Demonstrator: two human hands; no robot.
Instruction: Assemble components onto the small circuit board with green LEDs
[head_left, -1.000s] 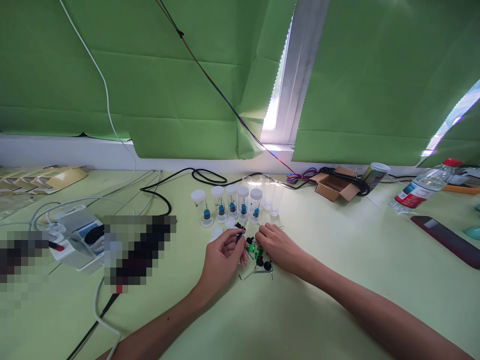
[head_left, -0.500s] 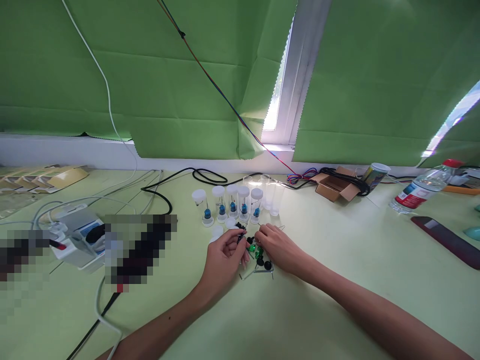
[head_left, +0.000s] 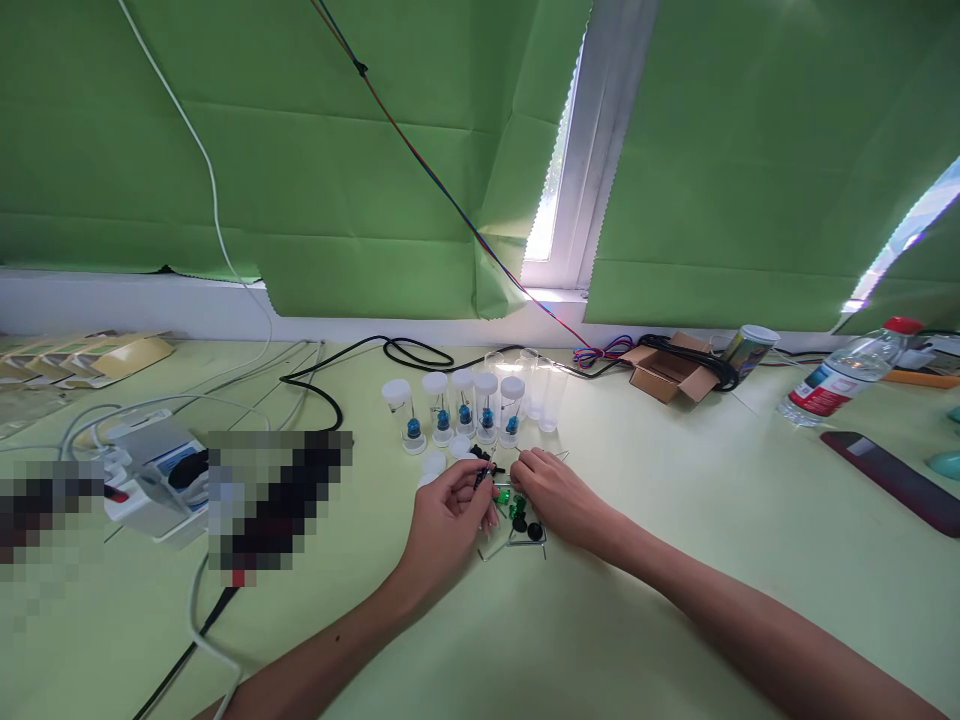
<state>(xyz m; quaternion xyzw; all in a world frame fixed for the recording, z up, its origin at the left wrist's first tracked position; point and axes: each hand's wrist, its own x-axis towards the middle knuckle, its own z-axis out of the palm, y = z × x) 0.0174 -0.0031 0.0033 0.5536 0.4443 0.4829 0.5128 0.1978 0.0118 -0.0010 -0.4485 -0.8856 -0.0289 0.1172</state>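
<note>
My left hand (head_left: 450,500) is closed, thumb and fingers pinching a small black part (head_left: 481,478) with a thin metal rod at its tip. My right hand (head_left: 551,490) is closed too, fingertips bent down over the table; what they grip is hidden. Between the hands lie small green pieces (head_left: 517,503), round black pieces (head_left: 534,531) and bent metal rods (head_left: 527,543). Just beyond stand several clear tubes (head_left: 487,410) with white caps, each holding a blue piece on a thin rod. Loose white caps (head_left: 433,464) lie beside my left fingers.
Empty-looking clear tubes (head_left: 550,400) stand behind to the right. Farther right are an open cardboard box (head_left: 671,372), a can (head_left: 750,352), a water bottle (head_left: 844,380) and a dark phone-like slab (head_left: 892,483). At left sit a white power strip (head_left: 154,470) and cables (head_left: 315,400).
Both hands keep almost the same place and grip. A dark round piece that showed between my fingertips no longer shows there. The view has shifted very slightly.
</note>
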